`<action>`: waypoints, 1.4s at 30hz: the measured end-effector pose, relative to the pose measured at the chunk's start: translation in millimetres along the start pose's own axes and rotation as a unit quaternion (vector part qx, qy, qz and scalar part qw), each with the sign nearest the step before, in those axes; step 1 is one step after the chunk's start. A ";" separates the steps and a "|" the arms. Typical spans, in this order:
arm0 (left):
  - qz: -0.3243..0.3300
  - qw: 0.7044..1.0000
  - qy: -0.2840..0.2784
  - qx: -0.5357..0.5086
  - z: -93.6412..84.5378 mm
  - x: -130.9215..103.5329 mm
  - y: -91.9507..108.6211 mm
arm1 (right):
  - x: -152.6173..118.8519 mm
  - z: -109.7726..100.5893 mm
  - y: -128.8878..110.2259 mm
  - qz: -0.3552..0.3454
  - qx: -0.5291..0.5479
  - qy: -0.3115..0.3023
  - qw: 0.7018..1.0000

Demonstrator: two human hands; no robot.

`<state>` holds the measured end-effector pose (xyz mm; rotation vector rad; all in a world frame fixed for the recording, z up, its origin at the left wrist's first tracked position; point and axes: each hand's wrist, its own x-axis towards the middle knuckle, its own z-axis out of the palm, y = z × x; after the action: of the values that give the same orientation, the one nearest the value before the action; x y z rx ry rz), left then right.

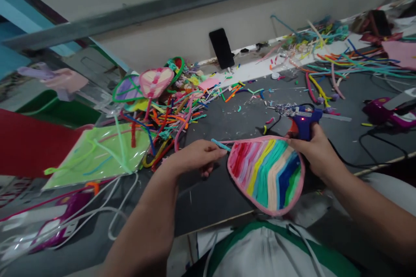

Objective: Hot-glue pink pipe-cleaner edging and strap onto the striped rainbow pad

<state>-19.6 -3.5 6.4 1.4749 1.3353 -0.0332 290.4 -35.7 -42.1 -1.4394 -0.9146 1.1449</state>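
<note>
My left hand (208,156) pinches a short light-blue pipe cleaner (221,145) beside the narrow pink end of a paddle-shaped piece (268,173). Rainbow stripes of fuzzy pipe cleaners fill this piece inside a pink rim, and its lower part juts past the table's front edge. At its upper right, my right hand (313,147) is closed around the handle of a blue glue gun (305,121), with the thumb against the pink rim. The gun's red light is lit and its foil-wrapped nozzle points left. Some of my right fingers are hidden.
Loose pipe cleaners (182,114) lie heaped at left, near a pink heart-shaped paddle (156,81). A phone (221,47) leans on the wall. Purple devices (393,112) with cables sit right and lower left. A green packet (97,156) lies on the dark table (208,207).
</note>
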 end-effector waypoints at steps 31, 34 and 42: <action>0.124 0.855 0.003 -0.504 42.5 19.0 15.4 | -28.1 10.6 13.2 -0.034 0.148 -0.035 0.988; 0.131 0.867 0.008 -0.481 36.8 18.3 9.7 | -30.2 5.6 13.4 -0.026 0.137 -0.053 0.989; 0.142 0.874 0.014 -0.465 30.4 18.6 5.2 | -22.0 -5.6 -1.2 -0.028 0.191 -0.062 0.979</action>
<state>9.1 -10.6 -14.3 0.8053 0.9088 0.7309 290.3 -57.8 -37.1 -1.0349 -0.7641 1.2984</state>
